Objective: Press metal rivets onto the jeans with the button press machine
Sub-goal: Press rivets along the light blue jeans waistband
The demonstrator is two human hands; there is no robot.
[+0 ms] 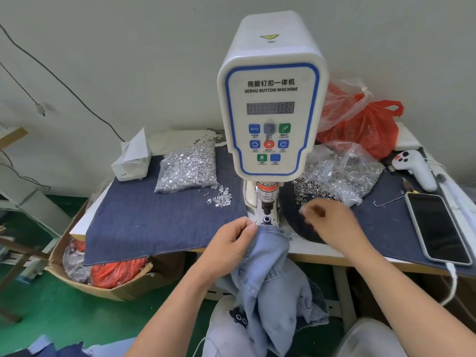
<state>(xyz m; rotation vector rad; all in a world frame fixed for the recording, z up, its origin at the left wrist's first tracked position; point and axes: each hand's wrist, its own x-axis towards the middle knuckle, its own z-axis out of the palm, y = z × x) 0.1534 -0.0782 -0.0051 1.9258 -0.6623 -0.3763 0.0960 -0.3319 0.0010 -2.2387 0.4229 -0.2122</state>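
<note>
Button press machine [271, 99]: white rounded plastic housing, blue-edged panel, steel die at base. Jeans [268, 266]: pale, soft denim, waistband edge lying just before the die, the rest hanging off the table [319, 251]. Left hand [229, 243]: fingers pinching the waistband. Right hand [327, 217]: motion-blurred above loose metal rivets [306, 189], fingers apparently curled; grip cannot be told.

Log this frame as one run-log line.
left hand: pinches jeans edge at press | right hand: blurred, near loose rivets | rivet: not yet pressed

Press [270, 112] mid-table; rivet bags [186, 167] left & right, phone [438, 228] far right.
</note>
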